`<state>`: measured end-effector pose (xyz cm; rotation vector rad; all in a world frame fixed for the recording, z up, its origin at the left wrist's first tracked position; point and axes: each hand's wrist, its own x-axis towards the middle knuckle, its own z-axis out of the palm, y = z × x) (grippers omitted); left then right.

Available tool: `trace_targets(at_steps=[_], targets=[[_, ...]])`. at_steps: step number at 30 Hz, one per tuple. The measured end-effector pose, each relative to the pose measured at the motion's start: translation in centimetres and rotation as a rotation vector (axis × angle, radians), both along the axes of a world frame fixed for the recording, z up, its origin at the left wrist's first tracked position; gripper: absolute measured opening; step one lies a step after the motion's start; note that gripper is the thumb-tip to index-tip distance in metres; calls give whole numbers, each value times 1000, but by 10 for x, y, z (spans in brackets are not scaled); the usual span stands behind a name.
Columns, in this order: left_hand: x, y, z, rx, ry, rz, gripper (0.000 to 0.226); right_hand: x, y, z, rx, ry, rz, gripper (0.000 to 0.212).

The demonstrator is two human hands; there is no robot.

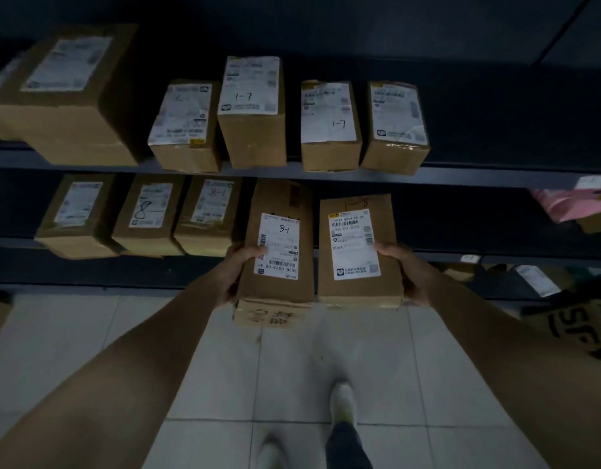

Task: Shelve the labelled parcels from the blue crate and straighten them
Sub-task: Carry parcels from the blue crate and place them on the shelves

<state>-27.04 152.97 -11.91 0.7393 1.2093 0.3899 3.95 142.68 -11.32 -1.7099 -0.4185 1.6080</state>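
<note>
1. Left parcel and right parcel side by side, just in front of the middle shelf, long axes aimed straight in.
2. Clamped from outside: left hand curled round one outer edge, right hand round the other.
3. Probably a straight push forward, into the gap right of the shelved boxes.

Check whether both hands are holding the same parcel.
No, the left hand grips the left parcel while the right hand grips a separate right parcel beside it.
</note>
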Motion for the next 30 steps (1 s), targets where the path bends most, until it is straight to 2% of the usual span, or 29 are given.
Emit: trace_targets(at_steps=[6, 12, 16, 19, 22, 24, 25, 28, 30], targets=[[25, 54, -63, 32, 24, -26, 66, 19, 51, -61, -14, -40, -5, 71], [41, 91, -98, 83, 53, -20, 66, 34, 85, -102, -26, -50, 14, 78], [46, 113, -101, 82, 95, -27, 55, 36, 108, -115, -6, -19, 6, 50], [57, 123, -97, 108, 195, 59, 38, 33, 117, -116, -9, -53, -55, 40], [74, 129, -92, 342, 522, 26, 46, 29, 116, -112, 22, -175, -164, 23], [82, 125, -80, 534, 804, -148, 52, 28, 112, -103, 44, -287, -191, 13], [85, 119, -72, 607, 885, -231, 53, 27, 109, -96, 61, -348, -183, 16], [95, 84, -42, 797, 929, -413, 51, 19, 89, -64, 97, -540, -90, 33], [104, 57, -17, 882, 885, -555, 46, 8, 68, -32, 119, -668, 80, 38]])
